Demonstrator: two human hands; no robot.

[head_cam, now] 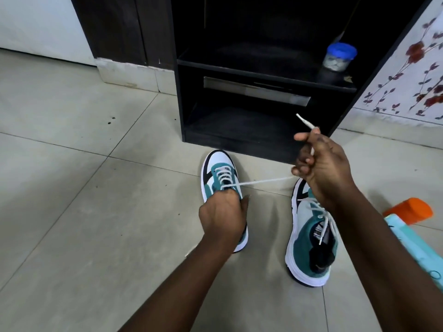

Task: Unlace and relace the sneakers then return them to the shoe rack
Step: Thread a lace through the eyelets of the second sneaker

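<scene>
Two hands share it: left hand (221, 215) grips the sneaker (221, 178) steady; right hand (320, 167), pinching the lace (263, 181), should draw it taut and level.

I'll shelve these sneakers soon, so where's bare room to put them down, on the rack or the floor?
The rack's bottom compartment looks bare. The shelf above is free left of the blue-lidded jar. Floor tiles left of the sneakers are bare; the right is crowded by an orange-capped item.
</scene>
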